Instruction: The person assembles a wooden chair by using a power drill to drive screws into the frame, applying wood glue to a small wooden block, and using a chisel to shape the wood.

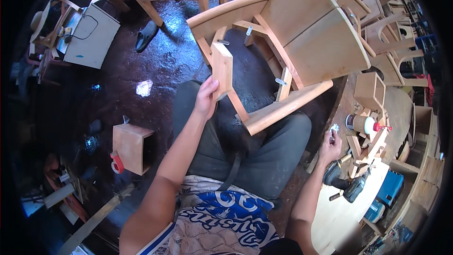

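In front of me, a partly assembled wooden chair (325,47) lies tipped over by my knees, with small metal brackets on its inner rails. My left hand (206,98) is closed around the lower part of its thick wooden leg (222,68). Off to the right, over the bench, my right hand (330,148) has its fingers drawn together on a small whitish thing (334,127), too small to make out. Close by that hand are a glue bottle (361,123) with a red cap, lying on its side, and a cordless drill (351,186).
Wood offcuts (361,148) and an open wooden box (369,89) crowd the bench (330,217) on my right. Another wooden box (132,146), with a red tape roll (117,163) against it, stands at left. A black shoe (146,36) lies on the floor; more chairs (391,42) stand beyond.
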`<action>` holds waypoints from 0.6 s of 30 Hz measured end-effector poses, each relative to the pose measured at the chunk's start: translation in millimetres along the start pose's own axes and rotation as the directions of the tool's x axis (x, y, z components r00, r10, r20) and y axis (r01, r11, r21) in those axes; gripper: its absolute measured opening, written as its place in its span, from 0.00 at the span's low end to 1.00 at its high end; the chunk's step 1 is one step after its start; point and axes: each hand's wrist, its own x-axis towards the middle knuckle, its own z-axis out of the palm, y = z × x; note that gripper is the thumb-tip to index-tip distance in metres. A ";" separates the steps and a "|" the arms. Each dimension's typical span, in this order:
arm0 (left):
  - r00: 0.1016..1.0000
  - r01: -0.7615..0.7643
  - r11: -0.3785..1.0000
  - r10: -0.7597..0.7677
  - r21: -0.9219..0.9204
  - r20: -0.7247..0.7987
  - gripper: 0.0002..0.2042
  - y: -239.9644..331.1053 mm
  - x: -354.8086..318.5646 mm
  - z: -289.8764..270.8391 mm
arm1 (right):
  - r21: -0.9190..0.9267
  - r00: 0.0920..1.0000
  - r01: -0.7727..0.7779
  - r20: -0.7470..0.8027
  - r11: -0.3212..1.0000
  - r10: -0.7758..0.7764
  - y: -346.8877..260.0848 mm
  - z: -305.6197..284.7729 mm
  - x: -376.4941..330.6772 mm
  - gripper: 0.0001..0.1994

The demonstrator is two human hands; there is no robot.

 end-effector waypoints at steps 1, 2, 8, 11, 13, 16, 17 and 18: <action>1.000 -0.014 1.000 0.014 0.003 0.000 0.24 4.9 18.5 -7.7 | 0.188 0.998 0.051 -0.041 0.981 -0.044 -8.5 7.4 11.3 0.16; 0.996 -0.091 0.996 0.091 -0.017 0.003 0.24 11.0 39.3 -16.8 | 0.236 0.989 0.107 -0.129 0.966 -0.078 -29.2 12.7 25.9 0.17; 0.825 -0.540 0.840 0.517 -0.053 -0.228 0.21 78.4 143.1 -29.2 | 0.174 0.840 0.480 -0.375 0.860 -0.392 -180.8 -10.4 176.7 0.24; 0.739 -0.621 0.783 0.568 -0.040 -0.364 0.21 85.2 177.5 -42.1 | 0.275 0.896 0.443 -0.089 0.853 -0.436 -190.5 13.6 259.5 0.28; 0.756 -0.605 0.787 0.519 -0.122 -0.398 0.20 78.0 190.4 -28.5 | 0.361 0.892 0.366 0.127 0.858 -0.434 -198.2 20.8 276.7 0.29; 0.791 -0.574 0.794 0.474 -0.200 -0.387 0.20 75.8 205.7 -26.7 | 0.275 0.887 0.332 0.234 0.902 -0.397 -206.9 33.5 272.1 0.25; 0.792 -0.579 0.786 0.479 -0.216 -0.380 0.20 71.7 209.6 -24.0 | 0.274 0.883 0.336 0.240 0.901 -0.402 -208.9 30.5 271.0 0.25; 0.793 -0.583 0.779 0.484 -0.230 -0.370 0.20 69.7 213.4 -21.4 | 0.257 0.895 0.303 0.255 0.918 -0.367 -214.2 24.6 269.7 0.24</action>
